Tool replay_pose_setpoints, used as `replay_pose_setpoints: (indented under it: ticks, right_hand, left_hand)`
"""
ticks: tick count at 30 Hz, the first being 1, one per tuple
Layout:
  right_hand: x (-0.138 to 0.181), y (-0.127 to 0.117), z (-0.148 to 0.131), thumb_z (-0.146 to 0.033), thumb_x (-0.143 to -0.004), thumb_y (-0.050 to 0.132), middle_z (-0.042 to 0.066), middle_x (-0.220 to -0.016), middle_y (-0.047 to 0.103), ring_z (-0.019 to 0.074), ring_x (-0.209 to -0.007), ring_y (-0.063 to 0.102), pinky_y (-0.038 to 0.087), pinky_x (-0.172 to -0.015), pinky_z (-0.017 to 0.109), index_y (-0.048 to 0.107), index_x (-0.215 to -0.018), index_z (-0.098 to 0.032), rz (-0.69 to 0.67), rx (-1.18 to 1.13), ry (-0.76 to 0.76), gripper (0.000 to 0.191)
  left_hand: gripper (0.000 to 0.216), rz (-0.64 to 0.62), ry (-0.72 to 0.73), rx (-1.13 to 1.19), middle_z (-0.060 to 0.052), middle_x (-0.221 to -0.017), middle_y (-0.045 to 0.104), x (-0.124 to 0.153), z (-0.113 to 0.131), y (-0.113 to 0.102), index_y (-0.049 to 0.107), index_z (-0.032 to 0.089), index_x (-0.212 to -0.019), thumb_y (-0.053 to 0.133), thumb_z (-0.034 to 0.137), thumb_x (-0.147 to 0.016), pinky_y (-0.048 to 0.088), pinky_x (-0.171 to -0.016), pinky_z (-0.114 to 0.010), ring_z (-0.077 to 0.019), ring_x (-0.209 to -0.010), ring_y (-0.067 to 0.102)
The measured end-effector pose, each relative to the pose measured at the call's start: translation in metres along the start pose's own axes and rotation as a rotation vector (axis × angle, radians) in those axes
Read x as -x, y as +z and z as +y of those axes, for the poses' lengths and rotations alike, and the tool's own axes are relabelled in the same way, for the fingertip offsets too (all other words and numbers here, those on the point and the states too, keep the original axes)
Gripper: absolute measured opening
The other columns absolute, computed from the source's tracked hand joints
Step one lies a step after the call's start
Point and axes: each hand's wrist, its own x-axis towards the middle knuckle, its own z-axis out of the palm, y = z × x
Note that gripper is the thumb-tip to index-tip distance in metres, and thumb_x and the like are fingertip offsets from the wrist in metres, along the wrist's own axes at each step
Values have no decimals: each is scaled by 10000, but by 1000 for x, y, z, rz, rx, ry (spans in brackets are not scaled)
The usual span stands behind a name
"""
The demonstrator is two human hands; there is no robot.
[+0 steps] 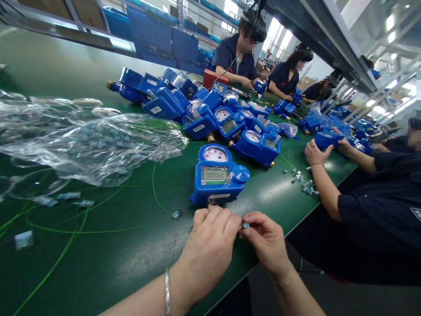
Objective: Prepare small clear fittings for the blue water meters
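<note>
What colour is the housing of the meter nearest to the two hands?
The meter housing is bright blue; the head view, the only one, shows it clearly.

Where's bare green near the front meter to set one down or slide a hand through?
Free: the green table strip between the front meter and the scattered small parts; the far-left corner behind the plastic bag. Left of the front meter is open apart from thin green wire. Crowded: the meter cluster behind it. The right hand pinches a seal.
</note>
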Motion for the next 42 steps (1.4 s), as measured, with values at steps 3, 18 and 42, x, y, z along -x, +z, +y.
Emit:
replay_pose_setpoints:
  ticks: [3, 18, 42]
  right_hand:
    - [0, 2, 0, -165, -750, 671, -9, -739, 619, 93, -585, 569, 471, -567, 219, 618, -925, -205, 10, -71, 99, 187]
    - [-1, 15, -8, -222, -671, 754, 16, -652, 641, 95, -535, 594, 472, -471, 162, 624, -847, -148, 100, -464, 312, 230]
    - [11, 21, -15, -299, -844, 568, 0, -665, 623, 102, -517, 589, 474, -485, 200, 484, -868, -179, -45, -518, 319, 148]
  left_hand:
    - [171, 9, 30, 134, -36, -829, 525, -1, -2, 1, 529, 176, -813, 376, 133, -877, 368, -756, -359, -193, -816, 456]
    - [153, 17, 41, 427, -24, -936, 519, -7, -16, -8, 535, 183, -851, 395, 132, -882, 433, -783, -243, -121, -863, 509]
    - [156, -66, 115, 539, -9, -909, 627, -4, -21, -15, 594, 207, -949, 591, 215, -794, 466, -785, -251, -126, -861, 573]
